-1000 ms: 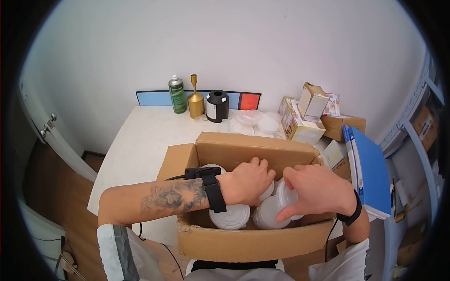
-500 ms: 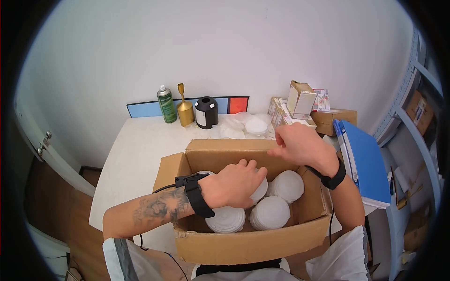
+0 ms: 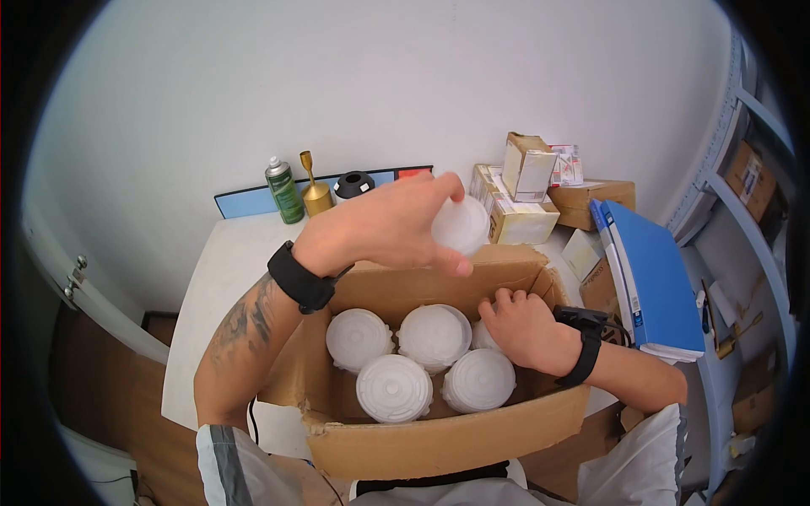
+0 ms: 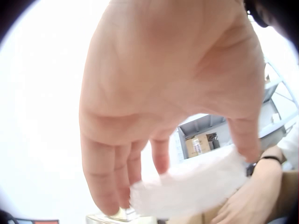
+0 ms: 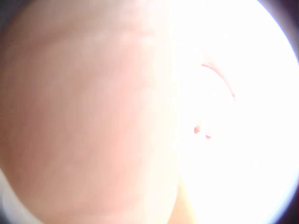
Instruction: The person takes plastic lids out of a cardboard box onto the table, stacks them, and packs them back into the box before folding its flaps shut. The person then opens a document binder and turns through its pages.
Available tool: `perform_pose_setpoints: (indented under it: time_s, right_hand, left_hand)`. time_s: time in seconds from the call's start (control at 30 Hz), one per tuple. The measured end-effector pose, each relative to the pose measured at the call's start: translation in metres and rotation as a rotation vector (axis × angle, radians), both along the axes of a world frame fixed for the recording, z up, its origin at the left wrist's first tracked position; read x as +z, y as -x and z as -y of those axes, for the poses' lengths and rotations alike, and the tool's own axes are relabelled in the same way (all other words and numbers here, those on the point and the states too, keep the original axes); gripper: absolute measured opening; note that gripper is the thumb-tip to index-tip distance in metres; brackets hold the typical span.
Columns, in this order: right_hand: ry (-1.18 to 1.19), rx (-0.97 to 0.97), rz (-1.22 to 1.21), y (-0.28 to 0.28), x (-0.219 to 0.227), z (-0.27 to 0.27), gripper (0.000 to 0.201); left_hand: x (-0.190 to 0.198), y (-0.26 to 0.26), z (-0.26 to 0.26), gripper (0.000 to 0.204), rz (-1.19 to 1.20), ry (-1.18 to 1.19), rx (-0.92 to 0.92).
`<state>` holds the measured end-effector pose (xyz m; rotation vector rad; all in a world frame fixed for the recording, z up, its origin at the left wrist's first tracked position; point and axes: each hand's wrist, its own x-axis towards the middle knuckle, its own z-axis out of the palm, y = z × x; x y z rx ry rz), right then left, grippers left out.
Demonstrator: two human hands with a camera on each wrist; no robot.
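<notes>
In the head view, my left hand is raised over the back of the cardboard box, gripping a white, round, lid-like stack between thumb and fingers. The left wrist view has the same pale stack held below the palm. My right hand is inside the box at the right, fingers loosely bent beside a partly covered white stack. Several more round white stacks stand in the box, among them one at front left and one at front right. The right wrist view is mostly overexposed.
Behind the box on the white table stand a green spray can, a gold holder and a black container. Small cartons and blue binders are at the right, near a shelf rack.
My left hand has left the box and risen, now with a white stack in its grip. My right hand has come down from above the box's back right into it. The head view has shifted slightly.
</notes>
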<state>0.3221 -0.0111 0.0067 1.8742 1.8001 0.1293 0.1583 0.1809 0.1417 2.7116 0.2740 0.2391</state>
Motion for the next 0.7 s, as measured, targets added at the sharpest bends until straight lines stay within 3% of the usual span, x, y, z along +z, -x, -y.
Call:
perform_pose_setpoints:
  time_s: [0.03,0.1,0.17,0.23,0.3,0.37,0.4,0.57,0.7]
  right_hand:
    - [-0.132,0.031,-0.022,-0.005,-0.007,0.000,0.063]
    - [-0.267,0.064,-0.039,-0.009,-0.005,0.000,0.070]
    - [-0.142,0.025,-0.103,-0.007,0.010,0.001,0.071]
    - [-0.116,0.003,-0.124,-0.004,0.016,0.000,0.072]
    - [-0.082,-0.008,-0.142,-0.001,0.018,-0.001,0.074]
    - [-0.086,0.005,-0.162,0.002,0.020,-0.002,0.053]
    - [-0.081,0.013,-0.155,0.001,0.020,-0.002,0.053]
    - [-0.045,0.055,-0.081,-0.003,0.010,-0.004,0.052]
    - [-0.082,0.066,-0.049,0.004,0.033,-0.004,0.060]
  left_hand:
    - [-0.012,-0.003,-0.005,0.078,0.001,0.000,0.001]
    - [-0.032,-0.007,-0.007,0.071,0.459,-0.671,0.192]
    - [-0.025,-0.003,0.019,0.070,0.387,-0.583,0.150]
    - [-0.022,0.000,0.042,0.074,-0.276,-0.119,-0.006]
    - [-0.066,0.003,0.047,0.078,-0.295,-0.212,-0.228]
    - [-0.096,0.005,0.053,0.079,-0.276,-0.290,-0.247]
    - [-0.106,0.005,0.055,0.080,-0.261,-0.374,-0.278]
    - [-0.120,0.006,0.058,0.084,-0.277,-0.405,-0.256]
    - [-0.135,0.003,0.057,0.075,-0.253,-0.475,-0.180]
